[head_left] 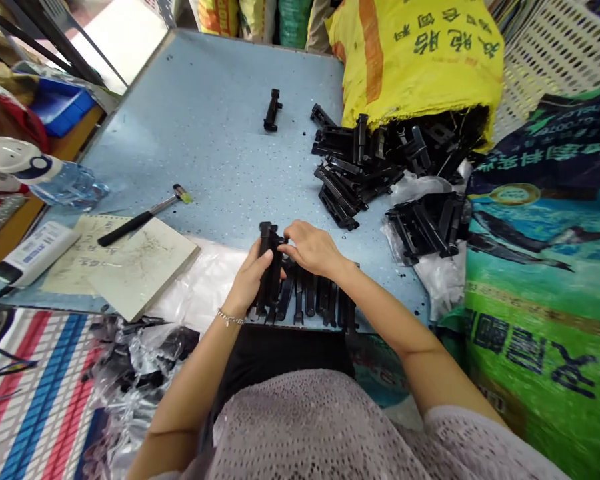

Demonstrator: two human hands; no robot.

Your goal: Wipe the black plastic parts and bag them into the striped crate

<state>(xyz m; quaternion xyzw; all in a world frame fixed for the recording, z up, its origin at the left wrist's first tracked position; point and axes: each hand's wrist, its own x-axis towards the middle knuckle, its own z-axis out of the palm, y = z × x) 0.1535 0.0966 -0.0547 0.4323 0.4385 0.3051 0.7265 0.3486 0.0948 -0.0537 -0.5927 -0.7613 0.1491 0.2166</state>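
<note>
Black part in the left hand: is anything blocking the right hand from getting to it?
Nothing visible does. The right hand has its fingertips right beside the upper end of the black part in the left hand. The row of similar pieces lies nearer the body, not between them.

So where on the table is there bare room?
The widest bare patch of speckled blue table lies between the black-handled hammer and the lone long black part, reaching the far edge. It's crowded at right, where black parts are heaped before the yellow woven sack, and at the near edge, around the left hand and right hand.
</note>
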